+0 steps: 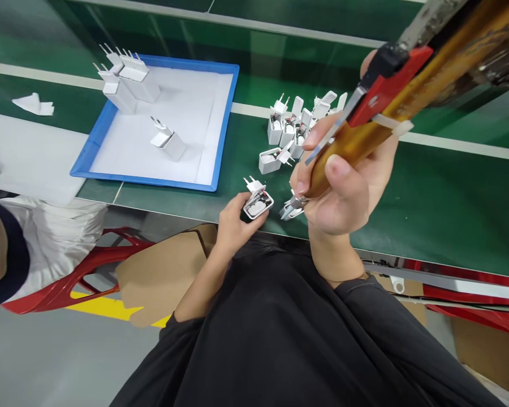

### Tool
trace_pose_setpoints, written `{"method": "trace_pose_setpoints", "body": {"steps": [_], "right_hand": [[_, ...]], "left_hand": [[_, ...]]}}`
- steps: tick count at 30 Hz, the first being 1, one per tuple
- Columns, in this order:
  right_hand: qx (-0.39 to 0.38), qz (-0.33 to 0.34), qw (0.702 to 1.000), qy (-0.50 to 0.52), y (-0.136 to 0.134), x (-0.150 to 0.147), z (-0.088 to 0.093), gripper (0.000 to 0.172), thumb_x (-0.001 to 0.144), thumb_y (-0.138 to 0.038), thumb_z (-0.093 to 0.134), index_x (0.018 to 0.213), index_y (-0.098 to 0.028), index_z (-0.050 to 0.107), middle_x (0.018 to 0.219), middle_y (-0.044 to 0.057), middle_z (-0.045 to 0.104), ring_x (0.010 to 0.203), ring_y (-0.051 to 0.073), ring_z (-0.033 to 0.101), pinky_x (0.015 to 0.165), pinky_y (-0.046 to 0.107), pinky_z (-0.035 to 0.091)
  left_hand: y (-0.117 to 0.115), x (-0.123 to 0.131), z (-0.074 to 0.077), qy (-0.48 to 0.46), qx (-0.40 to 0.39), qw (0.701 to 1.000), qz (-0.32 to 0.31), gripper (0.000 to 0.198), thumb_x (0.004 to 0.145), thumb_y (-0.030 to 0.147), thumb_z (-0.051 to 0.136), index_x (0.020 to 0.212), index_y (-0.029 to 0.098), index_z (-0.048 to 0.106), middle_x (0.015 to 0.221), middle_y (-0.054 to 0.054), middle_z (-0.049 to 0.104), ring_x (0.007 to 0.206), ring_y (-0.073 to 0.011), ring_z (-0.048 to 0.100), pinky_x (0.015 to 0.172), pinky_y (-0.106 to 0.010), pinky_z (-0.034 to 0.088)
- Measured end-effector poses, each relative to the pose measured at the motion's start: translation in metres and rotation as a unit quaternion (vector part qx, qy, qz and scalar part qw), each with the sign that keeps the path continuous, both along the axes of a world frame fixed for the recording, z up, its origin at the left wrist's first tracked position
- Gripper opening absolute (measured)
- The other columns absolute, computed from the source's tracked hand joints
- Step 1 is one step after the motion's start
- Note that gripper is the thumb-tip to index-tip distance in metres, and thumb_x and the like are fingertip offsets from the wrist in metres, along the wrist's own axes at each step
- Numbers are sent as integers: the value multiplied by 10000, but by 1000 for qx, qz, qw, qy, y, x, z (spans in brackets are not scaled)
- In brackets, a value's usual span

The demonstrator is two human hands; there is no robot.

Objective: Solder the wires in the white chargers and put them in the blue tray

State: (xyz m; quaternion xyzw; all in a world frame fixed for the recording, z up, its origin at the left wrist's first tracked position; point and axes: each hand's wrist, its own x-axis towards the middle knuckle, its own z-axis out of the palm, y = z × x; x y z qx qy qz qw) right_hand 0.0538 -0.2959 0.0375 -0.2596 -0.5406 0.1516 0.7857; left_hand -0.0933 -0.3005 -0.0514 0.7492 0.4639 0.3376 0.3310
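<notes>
My left hand is closed round a white charger plug with its open end up, at the near edge of the green table. My right hand grips a long amber tool with a red clip and a metal trigger, raised above the table. Just under this hand lies another small charger part. Beyond them stands a cluster of several open white chargers with their prongs up.
A blue-rimmed tray with a white liner holds several finished white chargers, one lying alone. A person in a white sleeve sits at the left on a red chair. A cardboard box stands below the table.
</notes>
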Motion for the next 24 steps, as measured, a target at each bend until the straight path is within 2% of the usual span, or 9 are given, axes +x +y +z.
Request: {"method": "trace_pose_setpoints", "body": {"steps": [2, 5, 7, 10, 13, 16, 19, 21, 24], "right_hand": [[-55, -27, 998, -7, -11, 6, 2, 446, 877, -511, 549, 1298, -411, 444, 837, -35, 593, 435, 71, 427, 306, 193, 349], [-120, -33, 992, 14, -29, 15, 6, 382, 874, -381, 604, 1246, -410, 523, 711, -40, 555, 486, 102, 492, 402, 228, 441], [-145, -40, 988, 22, -37, 21, 6, 385, 859, -338, 618, 1233, -396, 553, 600, -46, 476, 482, 124, 494, 459, 264, 493], [-166, -60, 984, 27, -43, 28, 5, 394, 844, -332, 618, 1231, -390, 569, 584, -51, 454, 430, 118, 447, 506, 293, 538], [-178, -76, 981, 25, -45, 30, 8, 388, 836, -360, 629, 1218, -391, 562, 685, -37, 534, 440, 111, 489, 526, 295, 571], [-210, -68, 975, 8, -46, 25, 17, 423, 835, -419, 644, 1236, -376, 518, 750, -18, 572, 535, 149, 594, 519, 305, 590], [-216, -57, 975, 11, -44, 18, 24, 485, 819, -446, 665, 1259, -356, 482, 771, -10, 581, 596, 171, 631, 517, 312, 594], [-218, -57, 974, 22, -41, 17, 24, 508, 815, -456, 668, 1268, -342, 468, 771, -9, 579, 607, 173, 633, 516, 315, 592], [-217, -66, 973, 39, -36, 24, 12, 536, 810, -474, 663, 1278, -320, 451, 749, -12, 563, 599, 170, 617, 513, 320, 583]], "left_hand": [[9, -14, -2, 23, -1, 1000, 10, 332, 757, 369, 707, 1024, 200, 605, 909, -14, 702, 795, -154, 649, 764, -252, 492], [22, -32, -7, 70, -8, 997, -5, 391, 751, 371, 704, 1091, 198, 621, 1012, -53, 700, 930, -206, 654, 845, -305, 499], [29, -39, -8, 87, -30, 995, -26, 487, 745, 401, 712, 1177, 202, 609, 1108, -84, 684, 1018, -244, 645, 887, -348, 501], [39, -36, -8, 48, -89, 994, -46, 521, 776, 438, 685, 1238, 215, 589, 1123, -87, 690, 1013, -236, 663, 885, -343, 513], [46, -25, -11, -8, -105, 992, -67, 370, 831, 402, 618, 1148, 211, 621, 1083, -66, 711, 973, -196, 676, 857, -302, 519], [48, -16, -20, -33, -47, 997, -45, 305, 863, 312, 540, 1145, 203, 577, 1020, -56, 723, 901, -162, 674, 835, -292, 516], [45, -16, -26, 16, 86, 996, 7, 351, 844, 269, 529, 1184, 183, 556, 1018, -81, 712, 934, -192, 641, 895, -341, 487], [42, -21, -27, 52, 153, 987, -18, 409, 863, 300, 517, 1249, 172, 552, 1082, -103, 700, 1003, -223, 602, 953, -378, 450], [40, -29, -25, 63, 186, 979, -59, 435, 934, 326, 445, 1341, 191, 517, 1108, -96, 703, 1008, -223, 579, 963, -375, 429]]}}
